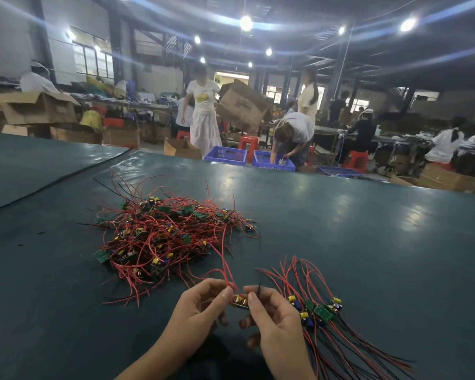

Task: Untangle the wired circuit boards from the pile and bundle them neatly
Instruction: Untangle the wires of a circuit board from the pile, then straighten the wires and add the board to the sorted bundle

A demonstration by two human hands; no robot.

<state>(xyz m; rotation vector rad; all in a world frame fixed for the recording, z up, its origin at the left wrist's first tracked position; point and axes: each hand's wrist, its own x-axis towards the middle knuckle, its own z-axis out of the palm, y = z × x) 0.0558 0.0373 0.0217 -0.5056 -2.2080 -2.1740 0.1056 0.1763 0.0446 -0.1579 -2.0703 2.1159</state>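
A tangled pile point(165, 234) of small green circuit boards with red and black wires lies on the dark green table point(354, 229), left of centre. One small circuit board point(239, 301) is held just above the table near me. My left hand point(203, 308) pinches it from the left and my right hand point(272, 314) pinches it from the right. Its red wires run up toward the pile. To the right lies a sorted group of boards point(317, 311), their wires laid roughly side by side.
Beyond the table's far edge stand blue plastic crates point(226, 155), red stools point(248, 144) and cardboard boxes point(181, 148). Several people work there; one carries a large box point(243, 105). A seam in the table cover point(52, 185) runs diagonally at the left.
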